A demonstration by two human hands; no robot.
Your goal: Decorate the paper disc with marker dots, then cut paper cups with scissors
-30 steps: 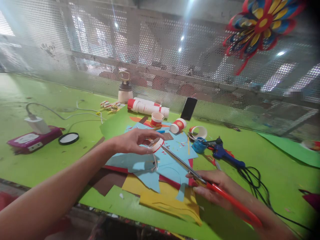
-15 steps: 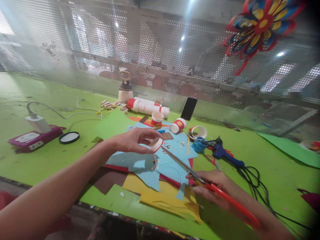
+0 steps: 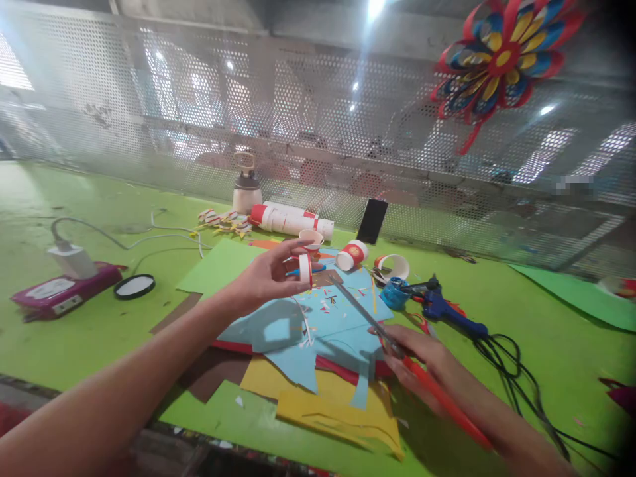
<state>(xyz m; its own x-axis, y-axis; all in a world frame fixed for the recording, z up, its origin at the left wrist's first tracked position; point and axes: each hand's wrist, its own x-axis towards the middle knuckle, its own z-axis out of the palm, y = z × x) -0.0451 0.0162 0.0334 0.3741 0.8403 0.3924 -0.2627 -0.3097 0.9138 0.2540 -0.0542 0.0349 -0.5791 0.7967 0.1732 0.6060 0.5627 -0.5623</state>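
Between the thumb and fingers of my left hand [image 3: 265, 278] is a short white paper cup piece [image 3: 305, 270] with a red edge, held on its side above the paper. My right hand [image 3: 420, 354] grips a pair of scissors [image 3: 362, 310] with red-orange handles. Its blades look closed and point up and left, apart from the cup piece. Under both lies light blue paper [image 3: 342, 331] scattered with tiny scraps. A thin white strip [image 3: 305, 322] rests on it below my left hand.
Behind are paper cups [image 3: 352, 255], a cut cup ring [image 3: 395, 267], stacked cups [image 3: 293, 220] and a phone [image 3: 372, 220]. To the right lies a blue glue gun [image 3: 454, 315] with a black cord. A purple power strip [image 3: 64, 291] sits left; yellow paper [image 3: 342, 421] lies in front.
My left hand has lifted slightly and turned the cup piece more upright on its edge. The scissors have come away from its rim, and a gap now shows between them.
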